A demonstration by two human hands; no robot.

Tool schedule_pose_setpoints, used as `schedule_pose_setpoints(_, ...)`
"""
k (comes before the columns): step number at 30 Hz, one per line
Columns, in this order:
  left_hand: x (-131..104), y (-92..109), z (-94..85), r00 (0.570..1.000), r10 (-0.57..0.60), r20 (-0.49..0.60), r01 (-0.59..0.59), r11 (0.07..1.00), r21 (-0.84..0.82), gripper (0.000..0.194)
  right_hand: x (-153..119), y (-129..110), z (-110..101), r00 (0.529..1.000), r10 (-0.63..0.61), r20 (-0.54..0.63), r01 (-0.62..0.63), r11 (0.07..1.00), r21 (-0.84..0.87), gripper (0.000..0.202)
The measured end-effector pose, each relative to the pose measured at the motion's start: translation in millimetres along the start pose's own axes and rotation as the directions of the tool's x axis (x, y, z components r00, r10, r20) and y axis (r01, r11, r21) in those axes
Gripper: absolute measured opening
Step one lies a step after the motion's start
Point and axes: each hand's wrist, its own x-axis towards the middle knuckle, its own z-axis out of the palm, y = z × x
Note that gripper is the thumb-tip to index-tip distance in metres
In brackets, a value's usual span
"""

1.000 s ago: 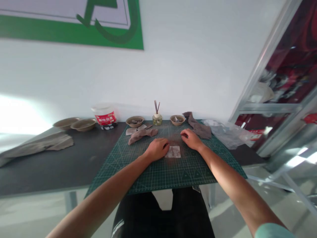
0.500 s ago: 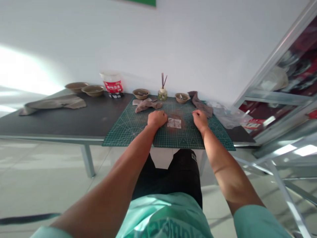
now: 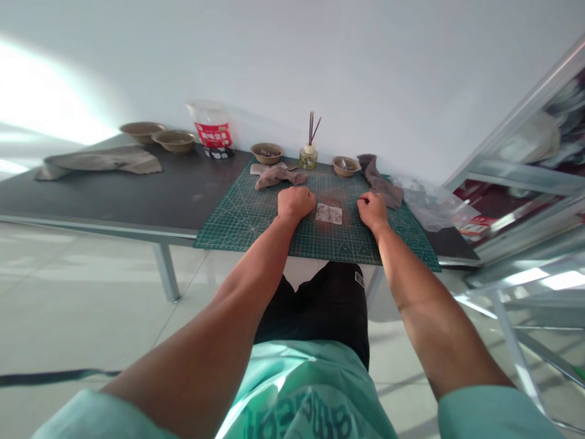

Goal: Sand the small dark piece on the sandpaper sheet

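L hand (image 3: 296,202): mid-frame, at mat; fingers curled into a fist, can't tell if anything's inside.
R hand (image 3: 373,210): right of ctr; fingers loosely curled, can't tell if it has hold of anything.
Patch (image 3: 329,213): small pale rect. w/ brownish mottling, approx. ctr of frame, flat on mat btwn the hands, nearer L hand; brownish smudge on mat around it.
Mat (image 3: 247,222): green, gridded, on dark worktop (image 3: 178,195).
Cloths: crumpled L cloth (image 3: 280,175) just above L hand; R cloth (image 3: 384,188) just above/right of R hand.
Bowls: L bowl (image 3: 267,152) and R bowl (image 3: 346,165) at mat's top edge, bits in both; stick bottle (image 3: 308,157) btwn them.
Left of frame: long cloth (image 3: 103,160), 2 more bowls (image 3: 174,140), red-label tub (image 3: 213,131).
Right of frame: clear plastic (image 3: 432,201), partly on mat.
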Motion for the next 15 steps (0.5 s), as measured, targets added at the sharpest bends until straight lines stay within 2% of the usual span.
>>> schedule_pose_setpoints(6,1.0,0.5,-0.3,1.000,-0.023,0.002,0.023,1.000,0.005,0.034,-5.3,-7.4,8.2,1.000,-0.012,0.006,0.013,0.997,-0.075,0.031)
schedule_pose_setpoints(15,4.9,-1.1,4.2,0.999,-0.010,0.033,0.009,1.000,0.027,0.034,-7.0,-6.2,10.3,0.999,-0.029,-0.016,0.027,0.992,-0.124,0.030)
